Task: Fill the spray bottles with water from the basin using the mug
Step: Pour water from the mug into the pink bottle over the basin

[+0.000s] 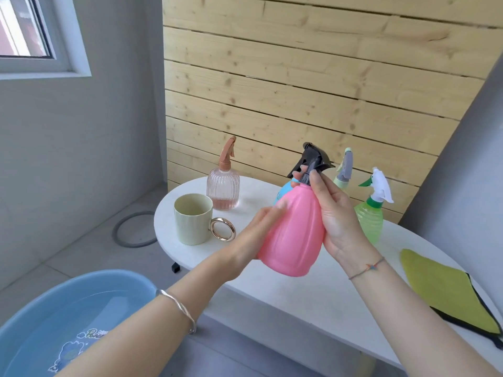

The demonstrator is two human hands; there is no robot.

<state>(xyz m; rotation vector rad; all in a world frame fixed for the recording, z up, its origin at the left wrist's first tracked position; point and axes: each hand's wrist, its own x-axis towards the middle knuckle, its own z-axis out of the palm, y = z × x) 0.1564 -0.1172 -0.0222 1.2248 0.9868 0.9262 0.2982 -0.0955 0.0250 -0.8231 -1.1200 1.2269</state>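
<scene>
The pink spray bottle (292,229) is being held tilted above the desk (313,300). Its thin plastic body is probably light and a little slippery, so the neck is the safest place to grip. The right hand (337,210) is grasping the neck under the black sprayer head (313,159); the left hand (261,229) is cupping the belly. The mug (192,219) is standing left of this hand, the basin (54,314) below it.

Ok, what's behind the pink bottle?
Behind the pink bottle a blue bottle peeks out, mostly covered. The right hand hides part of the green bottle.
</scene>
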